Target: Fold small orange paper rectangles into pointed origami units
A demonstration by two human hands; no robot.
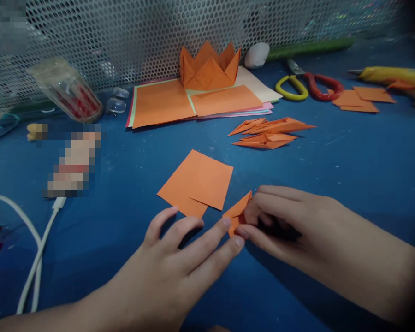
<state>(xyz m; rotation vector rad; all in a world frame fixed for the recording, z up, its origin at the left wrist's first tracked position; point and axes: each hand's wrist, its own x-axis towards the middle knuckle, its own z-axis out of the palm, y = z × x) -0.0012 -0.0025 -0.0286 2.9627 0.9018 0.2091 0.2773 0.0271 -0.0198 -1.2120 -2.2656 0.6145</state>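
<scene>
Folded piece: a small orange paper piece [237, 213], partly folded into a point, lies on the blue counter [349, 157] at 6 o'clock of the view's centre, between the two hands.
Right hand: the right hand [297, 226] is curled, thumb and fingertips closed on the piece's right end; most of the paper is hidden under it.
Left hand: the left hand [180, 258] is spread nearly flat, gripping nothing, with two fingertips [238, 240] touching the piece's lower edge.
Doing the fold well: in my judgement, keep the left fingertips pinning the edge, line up the corners before pressing, then run the crease outward from the point.
Loose squares: two orange squares [198, 180], overlapping, just at 11 o'clock of the piece.
Finished folds: one pile of folded points [269, 133] at 1 o'clock; they overlap too much for an exact count.
Crown: one paper crown [209, 67] at 12 o'clock, on one stack of sheets [159, 103].
Scissors: one pair of scissors [309, 86] at 2 o'clock.
Offcuts: about three orange scraps [361, 98] beside one yellow glue gun [394, 76].
</scene>
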